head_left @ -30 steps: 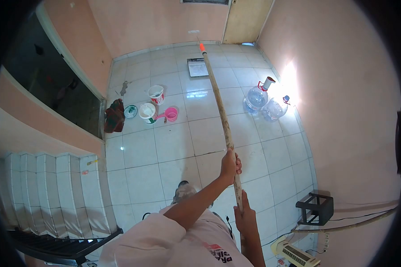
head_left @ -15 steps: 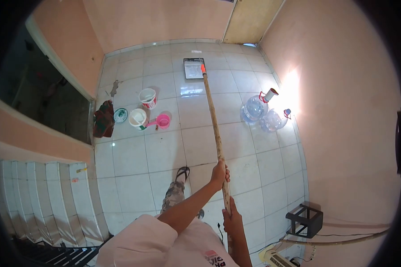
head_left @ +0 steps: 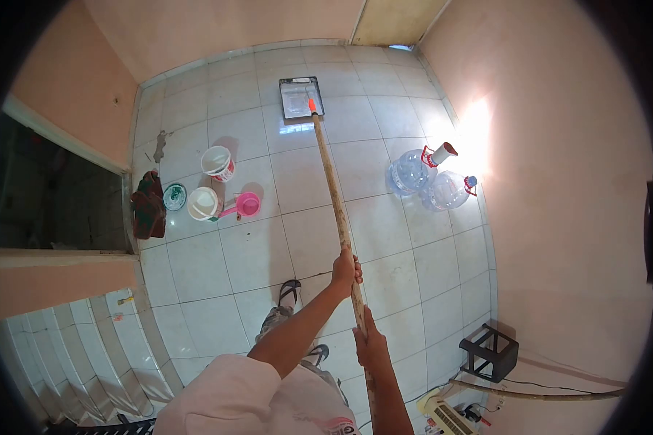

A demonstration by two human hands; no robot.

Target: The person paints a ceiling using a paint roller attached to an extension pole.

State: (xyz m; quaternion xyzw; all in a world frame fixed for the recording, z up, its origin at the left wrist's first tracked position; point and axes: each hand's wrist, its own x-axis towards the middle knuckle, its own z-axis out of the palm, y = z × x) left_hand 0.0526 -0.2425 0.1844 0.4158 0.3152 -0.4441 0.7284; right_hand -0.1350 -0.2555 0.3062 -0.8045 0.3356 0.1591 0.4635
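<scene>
Both hands hold a long wooden pole [head_left: 331, 181] that slants away from me across the floor. My left hand [head_left: 347, 270] is wrapped round it, farther forward. Lower down, nearer my body, my right hand [head_left: 371, 346] closes round the same pole. At its far end is an orange handle [head_left: 313, 106], apparently of a paint roller, with a thin wire frame beyond. That end lies over a black-rimmed paint tray [head_left: 321, 109] with a pale, wet-looking inside. The roller's cover is too small to make out clearly.
Left on the tiles are two white buckets [head_left: 218, 164], a pink dipper [head_left: 248, 204], a green-smeared lid [head_left: 174, 196] and a dark cloth [head_left: 149, 206]. Two large water bottles [head_left: 411, 174] stand right. A black stool [head_left: 490, 353] lies near the right wall. Steps [head_left: 87, 341] are at lower left.
The pole's far end has drawn slightly back toward me relative to the tray, and the orange handle is now over the tray's inside. My view has shifted; both hands keep their hold.
</scene>
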